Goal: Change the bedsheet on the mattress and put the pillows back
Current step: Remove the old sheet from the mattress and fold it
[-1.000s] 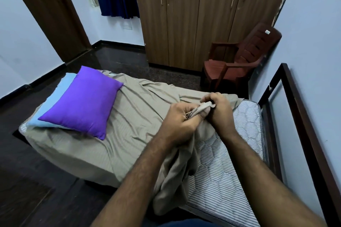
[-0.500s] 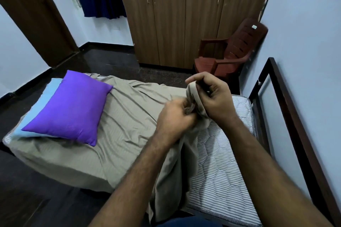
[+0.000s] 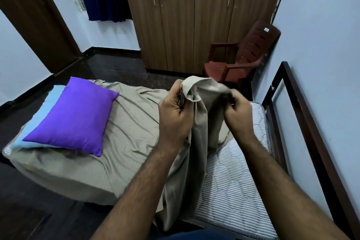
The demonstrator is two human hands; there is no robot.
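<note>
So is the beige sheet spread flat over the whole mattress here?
No. The beige sheet covers only the pillow end; both hands hold a bunched corner up, and the striped mattress lies bare at the near right.

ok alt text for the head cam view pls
Both hands, left hand and right hand, hold up a bunched edge of the beige bedsheet over a bed, baring the striped mattress. A purple pillow lies on the sheet.

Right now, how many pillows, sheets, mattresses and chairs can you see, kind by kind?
Pillows: 2, a purple pillow lying on a light blue pillow
Bedsheets: 1, beige bedsheet, held by both hands
Mattresses: 1, striped mattress
Chairs: 1, brown plastic chair
Total: 5
</note>
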